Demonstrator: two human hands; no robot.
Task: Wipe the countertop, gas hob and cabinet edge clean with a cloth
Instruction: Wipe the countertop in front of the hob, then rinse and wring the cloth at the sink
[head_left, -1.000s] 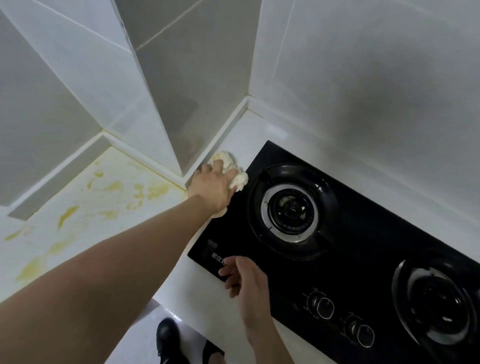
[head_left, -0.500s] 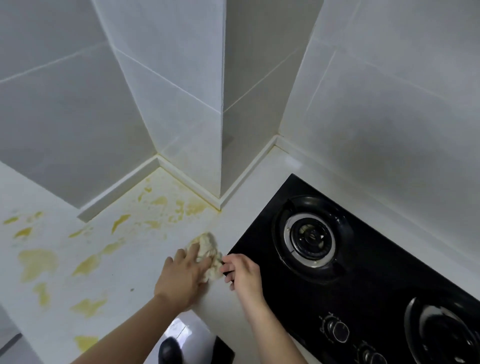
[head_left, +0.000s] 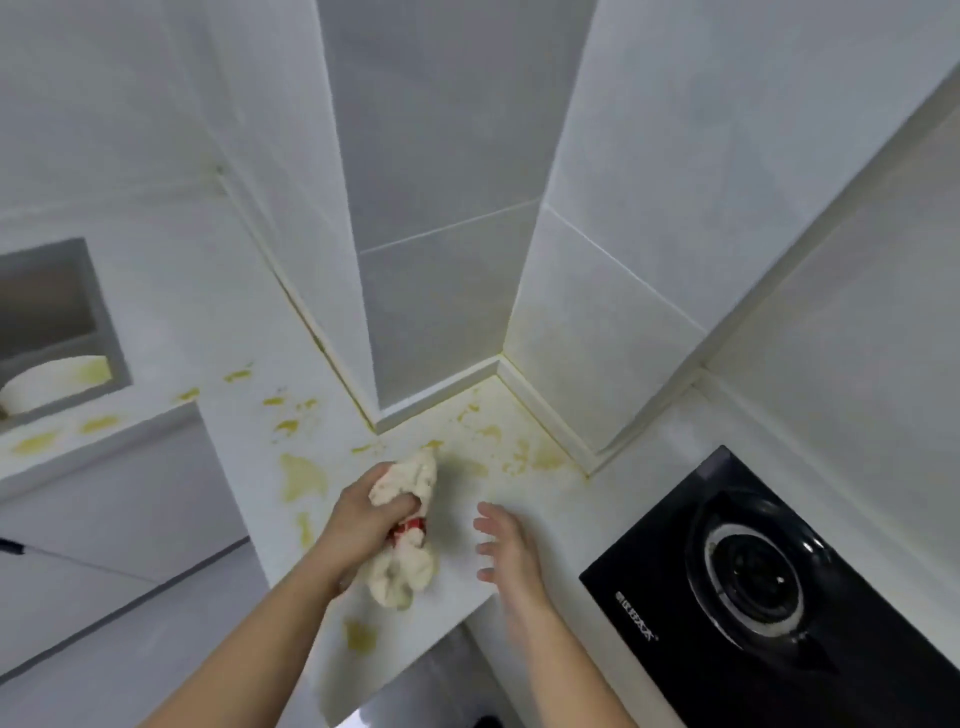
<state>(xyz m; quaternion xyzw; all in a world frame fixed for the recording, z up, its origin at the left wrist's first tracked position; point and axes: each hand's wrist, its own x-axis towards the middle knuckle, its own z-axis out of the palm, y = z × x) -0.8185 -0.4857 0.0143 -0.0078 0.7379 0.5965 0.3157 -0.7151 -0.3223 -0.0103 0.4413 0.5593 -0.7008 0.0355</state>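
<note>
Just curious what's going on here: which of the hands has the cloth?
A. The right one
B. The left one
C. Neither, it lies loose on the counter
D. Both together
B: the left hand grips the cloth bunched in its fingers, while the right hand hovers open beside it, apart.

Ahead of my left hand open countertop runs to the tiled pillar. Right of my right hand, the gas hob blocks the way.

White tiled wall, recessed niche
</note>
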